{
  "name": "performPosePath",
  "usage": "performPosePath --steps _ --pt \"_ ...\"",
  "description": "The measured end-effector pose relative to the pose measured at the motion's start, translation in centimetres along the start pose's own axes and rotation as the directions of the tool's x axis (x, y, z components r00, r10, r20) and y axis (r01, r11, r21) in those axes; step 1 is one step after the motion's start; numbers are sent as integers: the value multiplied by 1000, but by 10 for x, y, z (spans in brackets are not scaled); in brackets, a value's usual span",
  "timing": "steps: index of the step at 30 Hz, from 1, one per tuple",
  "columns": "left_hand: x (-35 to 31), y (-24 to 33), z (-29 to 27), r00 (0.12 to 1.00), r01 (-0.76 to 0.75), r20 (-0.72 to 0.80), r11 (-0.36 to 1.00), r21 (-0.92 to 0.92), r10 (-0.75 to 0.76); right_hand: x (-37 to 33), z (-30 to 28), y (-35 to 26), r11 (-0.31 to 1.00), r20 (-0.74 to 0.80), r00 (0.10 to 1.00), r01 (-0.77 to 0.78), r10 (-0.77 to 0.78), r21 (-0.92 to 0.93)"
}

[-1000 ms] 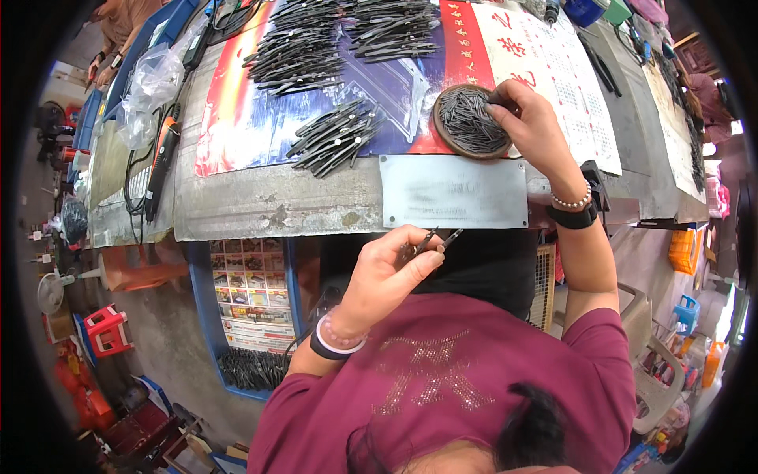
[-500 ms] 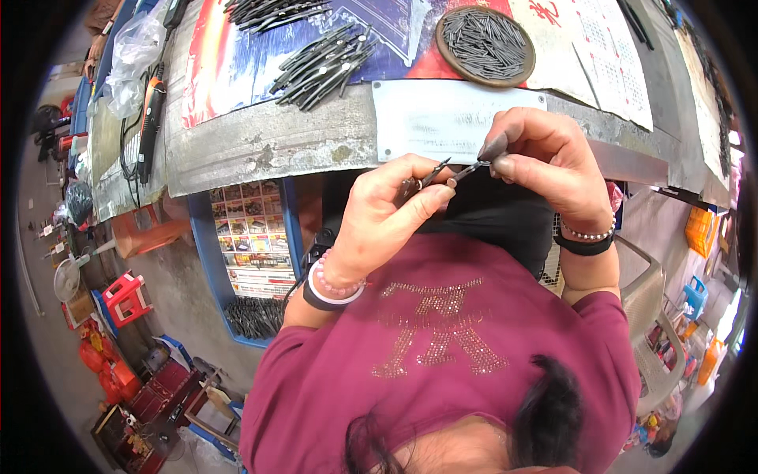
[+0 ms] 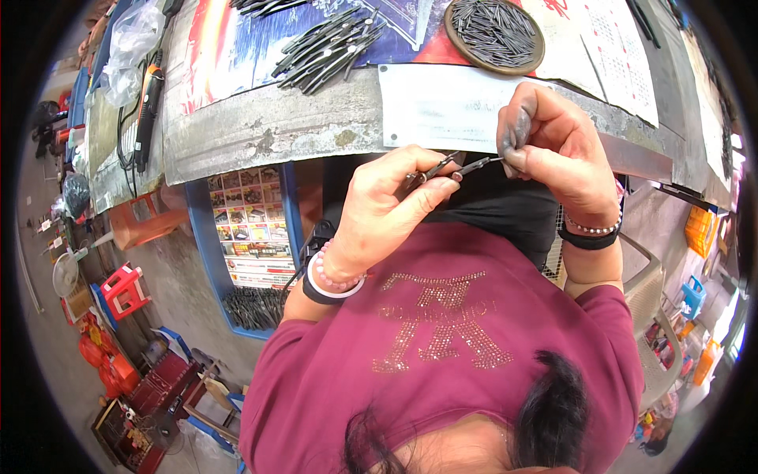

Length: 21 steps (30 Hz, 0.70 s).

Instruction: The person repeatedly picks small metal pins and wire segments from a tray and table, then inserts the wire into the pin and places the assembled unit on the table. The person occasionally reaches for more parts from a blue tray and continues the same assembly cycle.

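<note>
My left hand (image 3: 383, 193) is closed round several slim dark metal pieces (image 3: 476, 166), whose pointed ends stick out past the thumb and forefinger. Close by on the right, my right hand (image 3: 557, 146) is raised with thumb and forefinger pinched together, and its fingertips are smudged grey. A thin pale sliver shows between that pinch and the tip of one piece; I cannot make out its kind. Both hands are over my lap at the bench edge. Beyond them, a white plate (image 3: 434, 107) lies on the bench. Behind it sits a round dish (image 3: 450, 35) full of thin dark metal pins (image 3: 496, 33).
A pile of dark slender metal pieces with round silver spots (image 3: 332, 51) lies on printed sheets. To the left is a black and orange corded tool (image 3: 146, 118). Below the bench edge, a blue tray (image 3: 202, 253) holds more dark pieces (image 3: 254, 306). A chair (image 3: 651, 292) stands right.
My right hand has moved slightly right, away from the left, and its fingers are curled tighter. More of the dark piece in my left hand shows. The whole view has shifted a little.
</note>
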<state>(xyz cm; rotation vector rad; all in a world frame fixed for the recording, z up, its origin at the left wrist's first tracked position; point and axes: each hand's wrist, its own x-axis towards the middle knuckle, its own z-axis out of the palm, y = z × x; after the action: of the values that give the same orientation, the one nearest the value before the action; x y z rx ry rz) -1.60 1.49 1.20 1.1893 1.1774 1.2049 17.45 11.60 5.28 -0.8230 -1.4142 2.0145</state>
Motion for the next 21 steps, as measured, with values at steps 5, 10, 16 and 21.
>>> performPosePath --steps 5,10,16,21 --pt "0 -4 -3 999 -50 8 996 80 50 2 0 0 999 18 999 -31 32 -11" --pt "-1 -5 -9 995 -67 76 989 132 58 6 -3 1 992 70 990 -124 124 -12" --pt "-5 -6 -12 990 -55 140 968 244 21 1 -4 2 974 184 962 -174 200 -146" --pt "-11 -10 -5 990 -80 138 950 300 40 -4 -4 -1 822 249 947 -27 203 -569"
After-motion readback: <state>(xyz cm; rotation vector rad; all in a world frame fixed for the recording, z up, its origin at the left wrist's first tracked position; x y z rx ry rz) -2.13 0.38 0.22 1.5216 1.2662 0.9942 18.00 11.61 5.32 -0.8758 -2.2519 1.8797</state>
